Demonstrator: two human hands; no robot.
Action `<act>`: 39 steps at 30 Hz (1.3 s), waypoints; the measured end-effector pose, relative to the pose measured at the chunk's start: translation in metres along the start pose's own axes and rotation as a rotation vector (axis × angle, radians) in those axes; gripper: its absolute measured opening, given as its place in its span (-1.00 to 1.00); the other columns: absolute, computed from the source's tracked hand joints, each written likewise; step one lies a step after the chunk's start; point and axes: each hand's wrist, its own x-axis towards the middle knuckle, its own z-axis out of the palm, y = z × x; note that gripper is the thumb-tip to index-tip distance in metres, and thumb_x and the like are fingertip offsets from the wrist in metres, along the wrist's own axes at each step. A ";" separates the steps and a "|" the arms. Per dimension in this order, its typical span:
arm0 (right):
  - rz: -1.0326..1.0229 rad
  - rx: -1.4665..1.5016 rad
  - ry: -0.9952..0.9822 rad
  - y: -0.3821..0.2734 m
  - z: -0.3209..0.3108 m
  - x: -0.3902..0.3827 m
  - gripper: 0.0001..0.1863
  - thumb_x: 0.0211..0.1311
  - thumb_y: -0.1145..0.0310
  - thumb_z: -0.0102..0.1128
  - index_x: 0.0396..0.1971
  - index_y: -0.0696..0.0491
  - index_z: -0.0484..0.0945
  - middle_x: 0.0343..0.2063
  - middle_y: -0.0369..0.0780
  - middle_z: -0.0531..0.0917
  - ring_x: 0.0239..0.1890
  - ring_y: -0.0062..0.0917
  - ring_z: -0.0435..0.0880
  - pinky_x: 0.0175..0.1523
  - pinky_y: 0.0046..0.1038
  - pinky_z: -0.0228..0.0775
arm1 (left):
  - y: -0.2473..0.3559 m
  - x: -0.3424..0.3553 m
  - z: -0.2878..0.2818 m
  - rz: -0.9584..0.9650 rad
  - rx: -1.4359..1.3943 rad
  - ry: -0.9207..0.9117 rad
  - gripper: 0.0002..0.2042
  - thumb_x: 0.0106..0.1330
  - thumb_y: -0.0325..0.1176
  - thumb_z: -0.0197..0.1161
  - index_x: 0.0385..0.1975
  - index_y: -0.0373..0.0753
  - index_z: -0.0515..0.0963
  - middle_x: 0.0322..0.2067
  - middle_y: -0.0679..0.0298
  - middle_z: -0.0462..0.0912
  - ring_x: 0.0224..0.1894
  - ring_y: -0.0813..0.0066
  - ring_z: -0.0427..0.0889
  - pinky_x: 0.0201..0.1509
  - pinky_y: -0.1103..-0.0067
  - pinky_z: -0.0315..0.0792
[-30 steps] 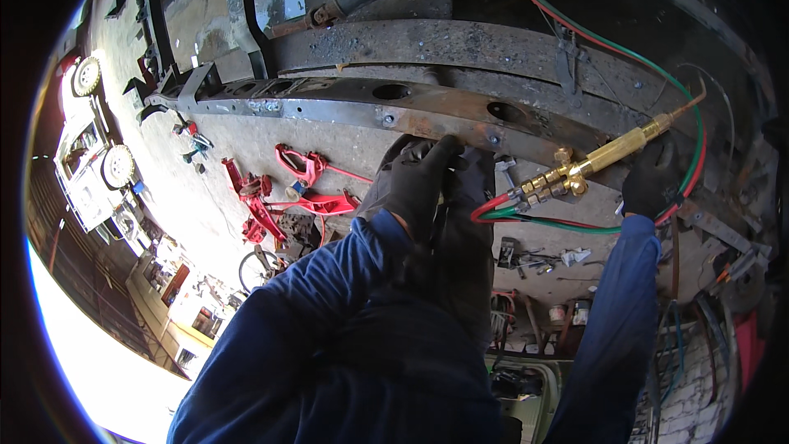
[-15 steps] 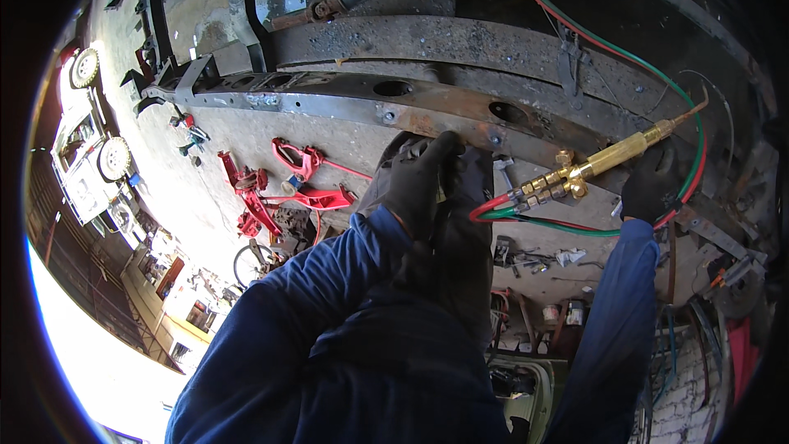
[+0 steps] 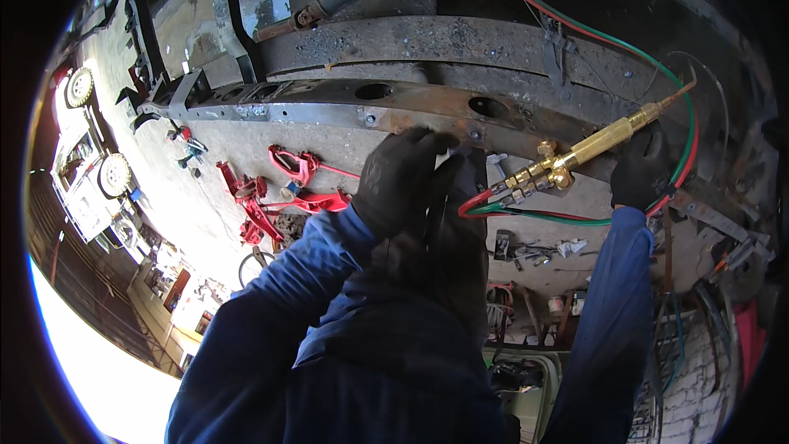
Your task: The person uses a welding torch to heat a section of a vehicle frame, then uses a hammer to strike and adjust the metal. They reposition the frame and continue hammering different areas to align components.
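My left hand (image 3: pixel 404 177), in a black glove, is raised in front of my dark trousers, below the rusty patch of a long steel frame rail (image 3: pixel 329 103). Its thumb and fingers stand apart, and nothing shows between them. Over the rail's right part lies a brass gas torch (image 3: pixel 598 145) with its bent copper tip pointing up and right. Red and green hoses (image 3: pixel 567 220) loop from its rear end. My right hand (image 3: pixel 639 171), also gloved, is just below the torch's front part, beside the hoses. Its fingers are partly hidden, so its grip is unclear.
Red metal stands (image 3: pixel 308 177) are on the concrete floor to the left. Loose tools (image 3: pixel 534 255) lie on the floor below the torch. Steel crossmembers (image 3: pixel 230 16) rise beyond the rail. A white vehicle (image 3: pixel 86 181) is at far left.
My left hand has drawn back toward me and left from the rail, its fingers now parted. The whole scene has shifted slightly left; the torch keeps about the same place on the rail.
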 end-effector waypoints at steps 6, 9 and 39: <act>-0.058 -0.047 0.024 0.008 0.002 -0.001 -0.64 0.54 0.22 0.10 0.11 0.12 0.69 -0.03 0.00 0.77 -0.02 -0.03 0.76 0.06 -0.10 0.56 | 0.000 0.056 -0.003 0.234 0.296 -0.182 -0.63 0.32 -0.19 0.46 0.08 -0.14 0.65 -0.10 0.09 0.65 -0.09 -0.03 0.72 -0.06 0.17 0.60; -0.259 -0.251 0.075 0.014 0.003 -0.001 -0.64 0.54 0.23 0.10 0.11 0.11 0.70 -0.02 -0.01 0.78 -0.01 -0.05 0.76 0.07 -0.12 0.57 | 0.000 0.064 0.002 0.258 0.338 -0.214 -0.64 0.35 -0.14 0.42 0.08 -0.11 0.66 -0.13 0.10 0.63 -0.09 -0.02 0.71 -0.06 0.17 0.58; -0.009 -0.086 0.075 -0.002 0.000 0.000 -0.68 0.51 0.21 0.11 0.06 -0.01 0.72 -0.04 -0.13 0.80 -0.05 -0.10 0.78 0.05 -0.13 0.59 | 0.016 0.210 0.028 -0.183 0.268 -1.410 -0.65 0.68 -0.18 -0.02 -0.01 -0.29 0.66 -0.33 0.10 0.76 -0.54 0.35 0.77 -0.43 0.39 0.66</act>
